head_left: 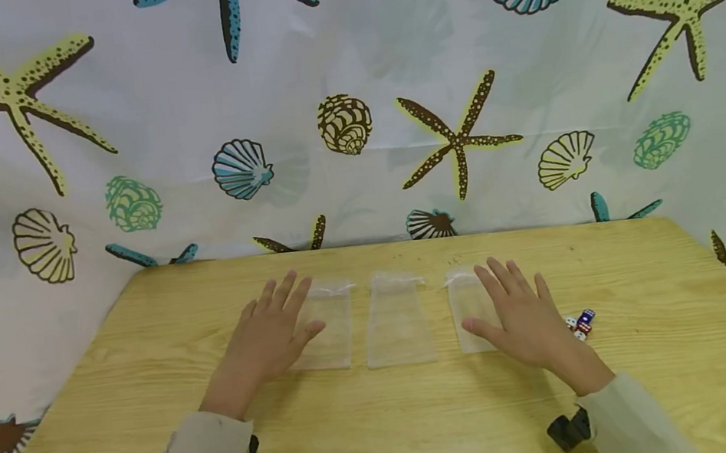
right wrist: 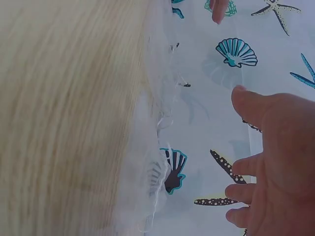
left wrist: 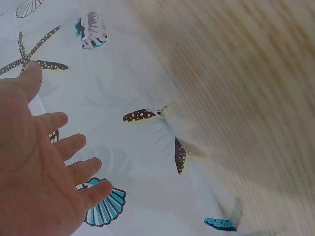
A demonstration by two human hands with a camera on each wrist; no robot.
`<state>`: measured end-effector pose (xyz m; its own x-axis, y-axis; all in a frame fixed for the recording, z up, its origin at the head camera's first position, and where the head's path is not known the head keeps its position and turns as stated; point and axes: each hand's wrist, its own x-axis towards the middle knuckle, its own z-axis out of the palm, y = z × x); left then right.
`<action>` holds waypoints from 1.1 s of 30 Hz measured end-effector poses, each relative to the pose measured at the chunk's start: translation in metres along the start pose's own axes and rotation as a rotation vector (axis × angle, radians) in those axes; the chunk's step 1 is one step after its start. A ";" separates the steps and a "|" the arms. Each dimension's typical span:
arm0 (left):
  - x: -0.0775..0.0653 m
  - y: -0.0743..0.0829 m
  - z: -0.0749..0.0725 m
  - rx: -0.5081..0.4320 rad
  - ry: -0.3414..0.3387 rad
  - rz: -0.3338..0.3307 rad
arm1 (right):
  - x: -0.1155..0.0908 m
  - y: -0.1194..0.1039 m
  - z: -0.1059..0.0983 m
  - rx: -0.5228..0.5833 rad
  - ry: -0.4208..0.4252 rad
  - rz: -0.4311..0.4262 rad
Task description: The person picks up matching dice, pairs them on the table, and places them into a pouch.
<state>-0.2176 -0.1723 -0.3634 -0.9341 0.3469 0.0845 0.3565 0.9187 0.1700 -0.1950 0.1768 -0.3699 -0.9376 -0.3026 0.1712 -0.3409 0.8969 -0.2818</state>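
Observation:
Three clear plastic bags lie flat in a row on the wooden table (head_left: 406, 437). My left hand (head_left: 270, 336) is spread with straight fingers over the edge of the left bag (head_left: 330, 332) and holds nothing. The middle bag (head_left: 398, 326) lies between the two hands. My right hand (head_left: 525, 316), fingers also spread, partly covers the right bag (head_left: 469, 312). Beside the right hand sits a small cluster of dice (head_left: 584, 321), blue, red and white, partly hidden by that hand. Both wrist views show the left palm (left wrist: 39, 167) and right palm (right wrist: 285, 162) bare.
A white cloth (head_left: 302, 188) printed with starfish and shells hangs behind the table and along its sides. Dark wrist camera mounts (head_left: 569, 430) show at both sleeves, near the table surface.

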 end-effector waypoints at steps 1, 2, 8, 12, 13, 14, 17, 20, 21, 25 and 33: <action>0.000 -0.001 -0.001 -0.004 -0.003 0.003 | -0.002 -0.001 -0.001 0.001 0.000 -0.003; 0.000 -0.001 -0.002 -0.003 -0.002 0.012 | -0.004 -0.002 -0.001 -0.002 0.002 -0.006; 0.001 -0.005 -0.002 -0.028 -0.044 0.077 | -0.017 -0.005 -0.004 -0.023 0.011 -0.038; 0.002 -0.010 0.005 -0.031 -0.110 0.103 | -0.028 -0.002 -0.001 -0.037 -0.013 -0.069; 0.002 -0.011 0.007 -0.024 -0.124 0.107 | -0.032 -0.001 0.000 -0.037 -0.024 -0.076; 0.002 -0.012 0.009 -0.015 -0.133 0.113 | -0.035 0.000 0.001 -0.038 -0.035 -0.082; 0.002 -0.014 0.013 0.018 -0.152 0.133 | -0.044 0.003 0.004 -0.037 -0.057 -0.092; 0.002 -0.016 0.015 0.038 -0.164 0.157 | -0.054 0.006 0.005 -0.039 -0.061 -0.103; 0.002 -0.017 0.016 0.043 -0.169 0.166 | -0.057 0.007 0.005 -0.036 -0.064 -0.102; 0.001 -0.019 0.018 0.039 -0.198 0.203 | -0.068 0.015 0.005 -0.030 -0.083 -0.107; -0.003 -0.019 0.022 0.022 -0.281 0.193 | -0.090 0.031 -0.002 -0.060 -0.136 -0.055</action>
<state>-0.2226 -0.1869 -0.3886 -0.8192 0.5503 -0.1618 0.5293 0.8339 0.1562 -0.1213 0.2323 -0.3917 -0.9197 -0.3889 0.0543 -0.3910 0.8942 -0.2180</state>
